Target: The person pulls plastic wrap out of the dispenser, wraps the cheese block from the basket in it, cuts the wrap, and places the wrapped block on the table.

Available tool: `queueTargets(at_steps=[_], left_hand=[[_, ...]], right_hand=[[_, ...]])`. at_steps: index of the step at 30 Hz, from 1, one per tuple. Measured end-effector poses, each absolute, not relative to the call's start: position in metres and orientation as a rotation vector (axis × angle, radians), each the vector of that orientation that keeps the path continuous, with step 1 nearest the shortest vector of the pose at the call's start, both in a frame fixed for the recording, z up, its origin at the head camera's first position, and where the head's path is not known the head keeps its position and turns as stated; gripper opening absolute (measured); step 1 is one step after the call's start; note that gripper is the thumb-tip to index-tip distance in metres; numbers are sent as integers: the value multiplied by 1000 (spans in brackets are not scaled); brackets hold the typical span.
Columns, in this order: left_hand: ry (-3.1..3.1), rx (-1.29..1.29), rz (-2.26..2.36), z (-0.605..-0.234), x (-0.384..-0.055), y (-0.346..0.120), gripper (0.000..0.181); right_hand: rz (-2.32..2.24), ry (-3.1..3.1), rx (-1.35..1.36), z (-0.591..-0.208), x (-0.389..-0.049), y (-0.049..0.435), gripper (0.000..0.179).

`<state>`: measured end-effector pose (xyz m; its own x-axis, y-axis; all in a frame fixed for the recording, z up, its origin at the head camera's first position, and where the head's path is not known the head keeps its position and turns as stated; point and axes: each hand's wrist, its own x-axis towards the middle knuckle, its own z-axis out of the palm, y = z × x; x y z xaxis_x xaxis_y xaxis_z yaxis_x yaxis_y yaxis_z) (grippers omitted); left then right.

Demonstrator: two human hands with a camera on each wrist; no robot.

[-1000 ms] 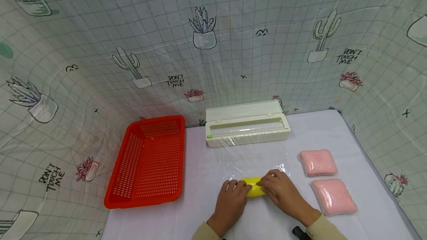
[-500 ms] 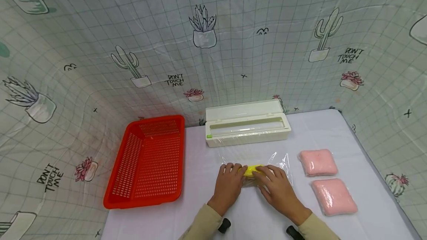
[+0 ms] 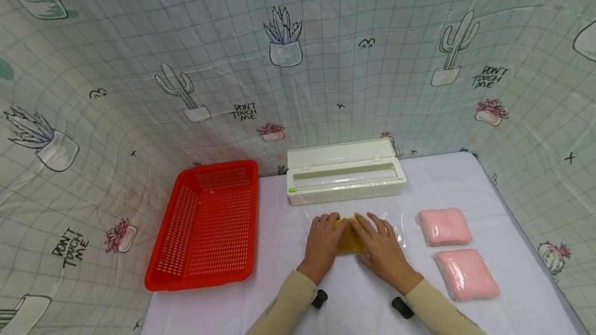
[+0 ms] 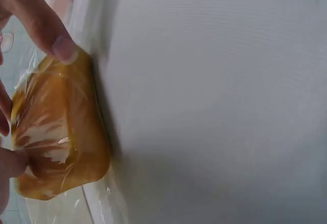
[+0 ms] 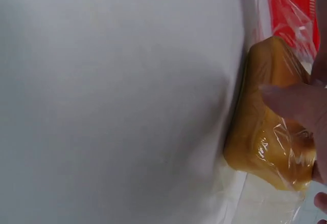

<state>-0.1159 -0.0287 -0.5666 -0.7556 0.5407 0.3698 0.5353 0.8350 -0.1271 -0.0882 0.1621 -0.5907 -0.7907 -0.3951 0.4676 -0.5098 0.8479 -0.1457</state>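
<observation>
A soft yellow packet with clear cling film around it lies between both hands in the head view, its darker, brownish-yellow side showing. My left hand holds its left end, and my right hand grips the right end. Seen from the left wrist, the packet has shiny, wrinkled film over its face, and a thumb touches one corner. In the right wrist view the right thumb lies on the packet's near face; the other fingers are partly hidden behind it. Loose film spreads beyond the hands.
Behind the hands stands a white cling film dispenser, lid raised. A red perforated basket is at the left. Two film-wrapped pink packets lie at the right on the white table. A patterned cloth forms the backdrop.
Both hands have moved away from the body, toward the dispenser. The yellow packet has turned over with them, from its bright yellow side to a darker one, with less loose film beyond it.
</observation>
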Motion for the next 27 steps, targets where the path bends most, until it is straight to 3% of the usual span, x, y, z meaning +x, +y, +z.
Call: queueTargets(at_steps=[4,10,15,19,27], left_hand=[[-2642,-809,66,-572,-113,-29,32],[-2703,-785,155,-583,-112,-34,69],[-2720,-747,201,-588,-116,-35,77],[-2736,-733,223,-589,-120,-34,77],[-2740,-734,196,-588,-131,-31,59]], right_hand=[[355,-2670,659,-591,-93,160,101],[370,-2674,635,-595,-100,159,94],[333,-2658,618,-600,-108,160,79],[287,-2656,626,-600,-116,162,71],[267,-2697,685,-593,-130,166,57]])
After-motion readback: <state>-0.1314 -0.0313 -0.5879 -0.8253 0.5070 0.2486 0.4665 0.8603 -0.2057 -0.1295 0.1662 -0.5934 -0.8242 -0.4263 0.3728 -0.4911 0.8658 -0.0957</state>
